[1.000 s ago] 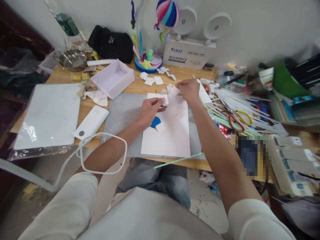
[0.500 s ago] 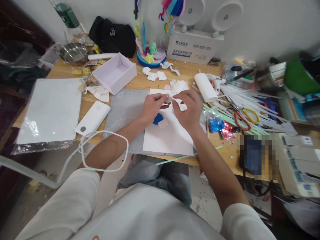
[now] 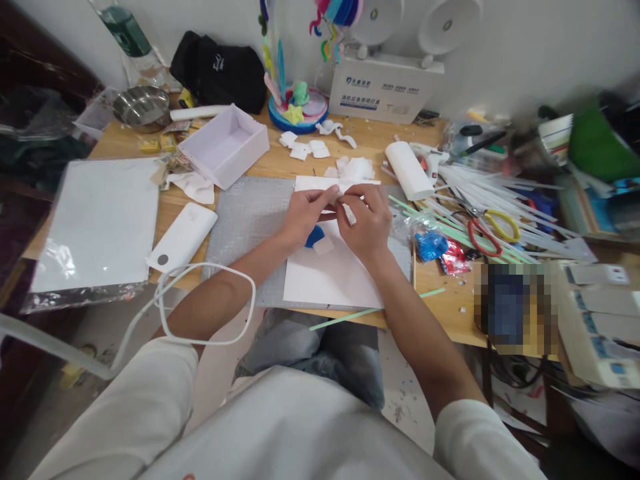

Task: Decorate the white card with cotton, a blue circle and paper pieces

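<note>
My left hand [image 3: 306,215] and my right hand [image 3: 367,219] meet above a white sheet of paper [image 3: 330,283]. Both are closed at the fingertips, thumbs and forefingers pinched close together. Whatever sits between them is small, pale and mostly covered by the fingers, so I cannot name it. Just below the left fingers lies a blue round piece [image 3: 315,237], partly hidden. A small off-white scrap [image 3: 324,247] overlaps its edge. Crumpled white tissue [image 3: 357,169] lies past the hands at the sheet's far edge. Under the sheet is a grey cutting mat [image 3: 240,227].
A lilac open box [image 3: 225,150], a white power bank [image 3: 183,237] and a bagged white sheet stack [image 3: 100,220] are on the left. To the right are a white roll [image 3: 409,170], scissors [image 3: 485,233], a glue gun [image 3: 431,160] and plastic strips [image 3: 490,190]. A white cable [image 3: 253,293] loops over my left forearm.
My right hand has moved left and slightly down, and its fingertips now meet those of my left hand. The whole view has shifted slightly.
</note>
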A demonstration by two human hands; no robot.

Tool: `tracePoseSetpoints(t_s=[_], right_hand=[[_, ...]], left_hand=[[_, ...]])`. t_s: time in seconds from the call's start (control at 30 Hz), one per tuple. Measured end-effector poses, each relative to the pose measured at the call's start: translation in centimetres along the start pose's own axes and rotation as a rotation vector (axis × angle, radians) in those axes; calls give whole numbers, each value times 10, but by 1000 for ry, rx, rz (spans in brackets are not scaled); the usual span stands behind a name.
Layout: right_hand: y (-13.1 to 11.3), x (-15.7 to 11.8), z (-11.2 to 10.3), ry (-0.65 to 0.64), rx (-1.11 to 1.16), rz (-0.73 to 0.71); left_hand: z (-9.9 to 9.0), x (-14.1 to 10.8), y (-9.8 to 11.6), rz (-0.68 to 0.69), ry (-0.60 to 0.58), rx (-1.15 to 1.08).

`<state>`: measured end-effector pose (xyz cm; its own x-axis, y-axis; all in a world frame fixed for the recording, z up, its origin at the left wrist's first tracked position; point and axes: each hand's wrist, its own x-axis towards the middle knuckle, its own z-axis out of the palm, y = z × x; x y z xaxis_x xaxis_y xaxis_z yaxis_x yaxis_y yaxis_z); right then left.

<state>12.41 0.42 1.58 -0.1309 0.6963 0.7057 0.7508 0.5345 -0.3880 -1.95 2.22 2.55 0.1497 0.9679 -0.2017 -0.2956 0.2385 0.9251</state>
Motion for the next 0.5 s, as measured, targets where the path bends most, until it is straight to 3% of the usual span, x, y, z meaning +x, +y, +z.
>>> tracePoseSetpoints(t_s=[0.13,0.33,0.5], right_hand=[[3,0,0,-6,135,140],[3,2,-7,23,260,288],[1,3,-10,36,310,351]], left_hand=[[0,1,0,-41,-26,-102],[-2,-1,-2,13,-241,-116],[-4,1,-4,5,-220,-50]])
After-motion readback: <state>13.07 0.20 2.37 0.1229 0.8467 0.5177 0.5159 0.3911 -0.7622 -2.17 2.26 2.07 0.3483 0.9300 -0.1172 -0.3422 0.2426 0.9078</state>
